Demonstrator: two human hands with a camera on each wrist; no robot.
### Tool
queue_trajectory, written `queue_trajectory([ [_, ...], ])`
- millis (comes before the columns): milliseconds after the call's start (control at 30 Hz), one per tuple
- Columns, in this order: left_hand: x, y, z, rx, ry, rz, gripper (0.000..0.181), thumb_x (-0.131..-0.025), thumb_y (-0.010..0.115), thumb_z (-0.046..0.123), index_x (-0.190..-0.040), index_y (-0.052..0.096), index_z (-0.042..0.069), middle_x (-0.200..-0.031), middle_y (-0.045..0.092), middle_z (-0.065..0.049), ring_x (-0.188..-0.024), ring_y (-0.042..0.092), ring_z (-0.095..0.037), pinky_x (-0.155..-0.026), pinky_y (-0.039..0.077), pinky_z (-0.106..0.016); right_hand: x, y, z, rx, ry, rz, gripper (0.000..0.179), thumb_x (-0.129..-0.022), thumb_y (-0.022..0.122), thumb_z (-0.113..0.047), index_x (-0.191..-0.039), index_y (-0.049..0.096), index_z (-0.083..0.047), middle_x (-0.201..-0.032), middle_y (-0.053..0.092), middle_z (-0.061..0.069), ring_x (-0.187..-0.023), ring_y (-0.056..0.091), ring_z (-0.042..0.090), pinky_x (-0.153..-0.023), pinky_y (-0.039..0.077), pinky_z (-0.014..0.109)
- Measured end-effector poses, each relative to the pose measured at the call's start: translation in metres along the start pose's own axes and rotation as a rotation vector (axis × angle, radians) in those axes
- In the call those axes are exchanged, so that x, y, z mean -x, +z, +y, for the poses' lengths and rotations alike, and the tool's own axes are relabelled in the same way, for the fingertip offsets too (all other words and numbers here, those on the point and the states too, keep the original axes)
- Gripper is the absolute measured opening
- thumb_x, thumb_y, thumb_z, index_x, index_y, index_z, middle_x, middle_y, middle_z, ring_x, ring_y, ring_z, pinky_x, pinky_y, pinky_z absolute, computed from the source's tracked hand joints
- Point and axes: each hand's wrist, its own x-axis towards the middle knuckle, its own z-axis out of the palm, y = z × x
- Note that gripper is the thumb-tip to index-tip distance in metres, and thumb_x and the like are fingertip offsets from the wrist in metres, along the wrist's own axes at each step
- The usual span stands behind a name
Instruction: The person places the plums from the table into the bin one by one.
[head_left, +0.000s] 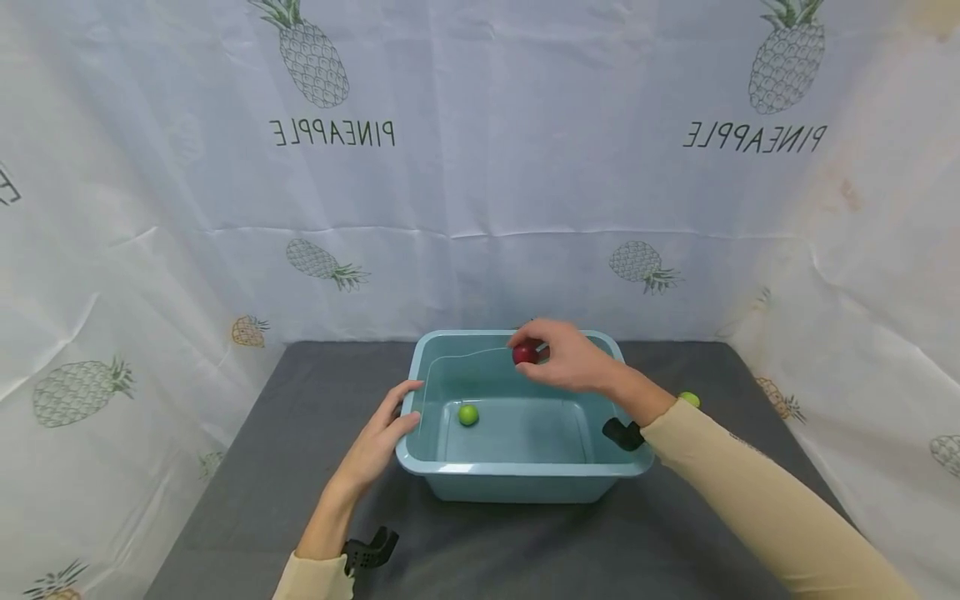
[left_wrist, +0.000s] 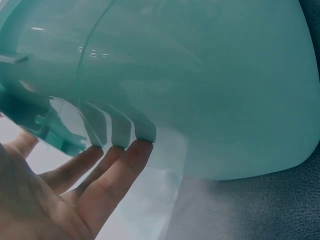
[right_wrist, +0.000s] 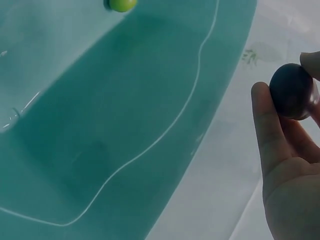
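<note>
My right hand (head_left: 566,358) pinches a small, glossy dark red plum-like ball (head_left: 525,352) between thumb and fingertips, over the far side of a pale blue plastic basin (head_left: 517,469). From the right wrist, the dark ball (right_wrist: 291,91) shows beyond the basin's edge, held at the fingertips. At the basin's left rim, my left hand (head_left: 375,442) grips with thumb and fingers. Its fingers (left_wrist: 112,185) reach the basin's outer wall (left_wrist: 240,90) in the left wrist view. A small green lime-like ball (head_left: 468,415) lies on the basin floor, left of middle.
Partly hidden behind the right forearm, another green ball (head_left: 689,399) lies on the dark grey table (head_left: 285,467) right of the basin. A thin pale line (right_wrist: 150,146) runs along the basin's inner wall. Pineapple-printed sheets (head_left: 495,175) hang behind and at both sides.
</note>
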Motion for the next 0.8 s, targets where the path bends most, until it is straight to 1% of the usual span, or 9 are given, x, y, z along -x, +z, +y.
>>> queue_trajectory([
  [233,0.000,0.001,0.000,-0.002,-0.002,0.007,0.048,-0.108,0.050,0.030,-0.154,0.036,0.024,-0.163,0.026,-0.016,-0.137,0.043,-0.039,-0.098,0.043,-0.050,-0.013,0.013,0.000,0.065,-0.014,-0.061,0.029,-0.093,0.068,-0.009,-0.121,0.067,-0.003,-0.114,0.064,0.006,-0.098,0.061,0.019,-0.085,0.054,0.035],
  [400,0.000,0.000,0.001,-0.001,0.002,0.009,0.048,-0.108,0.049,0.029,-0.154,0.036,0.023,-0.162,0.026,-0.017,-0.136,0.044,-0.040,-0.097,0.044,-0.049,-0.022,0.023,0.002,0.119,-0.025,-0.114,0.025,-0.093,0.067,-0.008,-0.118,0.067,-0.006,-0.110,0.063,0.004,-0.095,0.059,0.017,-0.083,0.052,0.034],
  [633,0.000,-0.001,0.001,0.045,-0.010,-0.005,0.049,-0.108,0.050,0.031,-0.155,0.036,0.025,-0.159,0.030,-0.018,-0.132,0.046,-0.045,-0.093,0.049,-0.045,-0.032,0.040,0.007,0.177,0.021,-0.223,0.026,-0.095,0.065,-0.008,-0.121,0.065,-0.009,-0.109,0.059,0.001,-0.094,0.054,0.016,-0.081,0.049,0.033],
  [800,0.002,-0.001,0.001,0.068,-0.001,-0.012,0.050,-0.108,0.050,0.031,-0.155,0.036,0.025,-0.159,0.030,-0.018,-0.131,0.045,-0.048,-0.092,0.049,-0.046,-0.037,0.048,0.011,0.210,0.035,-0.274,0.024,-0.096,0.064,-0.007,-0.120,0.066,-0.009,-0.107,0.057,0.001,-0.091,0.052,0.016,-0.079,0.048,0.033],
])
